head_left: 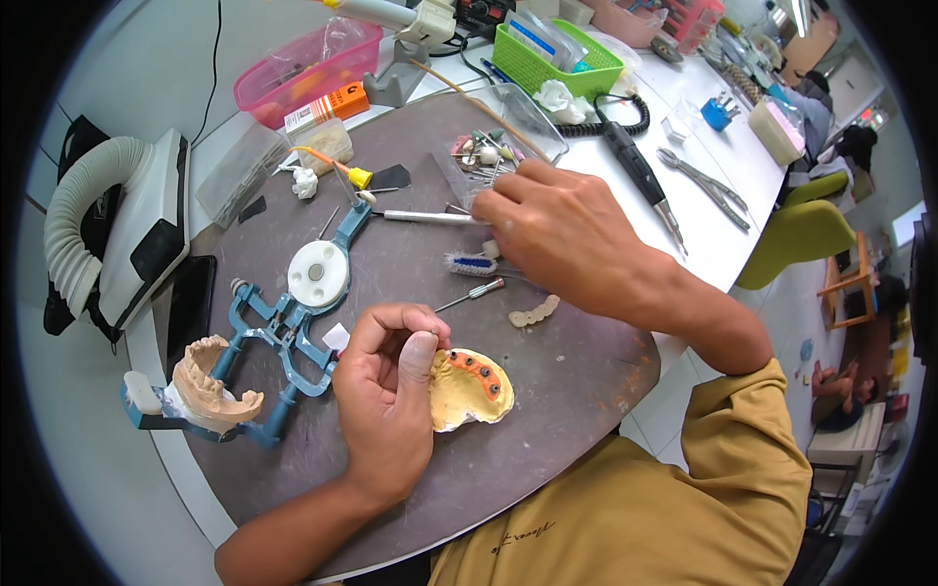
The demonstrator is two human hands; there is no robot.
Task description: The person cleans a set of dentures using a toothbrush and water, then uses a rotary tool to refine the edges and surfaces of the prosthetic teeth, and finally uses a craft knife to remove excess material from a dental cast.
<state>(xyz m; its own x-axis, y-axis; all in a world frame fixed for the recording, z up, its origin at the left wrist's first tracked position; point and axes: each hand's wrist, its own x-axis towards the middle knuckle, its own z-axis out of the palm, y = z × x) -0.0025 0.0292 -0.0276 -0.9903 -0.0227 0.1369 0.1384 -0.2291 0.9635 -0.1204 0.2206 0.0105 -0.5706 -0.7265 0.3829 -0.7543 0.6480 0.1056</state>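
Note:
My left hand (389, 386) is closed in a pinch, thumb against bent forefinger; whatever is between the tips is too small to name. Beside those fingers is a yellow dental cast (459, 415) with an orange-pink gum strip and several dark round implant fittings. I cannot tell if the hidden fingers touch it. My right hand (562, 215) reaches across to the parts tray, fingers bent down and together, their tips partly hidden. A slim silver-handled tool (430, 217) ends at those fingertips. Below them lie a blue-and-white brush (471, 264), a small screwdriver (471, 294) and a tooth-coloured dental bridge (534, 312).
On the left stand a blue articulator (283, 327) and a beige toothed cast (210, 386). A clear tray of burs (489, 151) is at the back. Right of my hand lie a black handpiece (630, 161) and pliers (708, 190). Pink (308, 68) and green (557, 63) baskets stand behind.

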